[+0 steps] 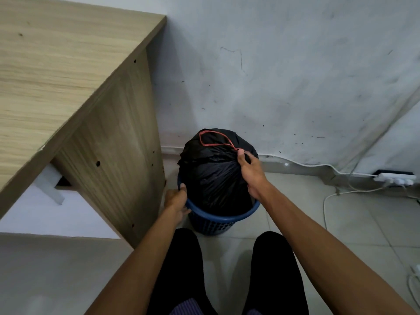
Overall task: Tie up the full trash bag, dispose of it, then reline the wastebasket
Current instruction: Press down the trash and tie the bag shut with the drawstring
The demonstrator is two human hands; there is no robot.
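Trash bag: upright in wastebasket, straight ahead of us. Our right hand grips its gathered neck; left hand clasps the rim.

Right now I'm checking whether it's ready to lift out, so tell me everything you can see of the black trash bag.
The black plastic trash bag is thin, glossy and wrinkled, bulging full above the rim of the blue perforated plastic wastebasket it sits in, beside the wooden desk panel. Its mouth is gathered toward the right, with a red drawstring loop lying across the top. The right hand pinches the gathered neck; the left hand holds the basket's rim, not the bag.
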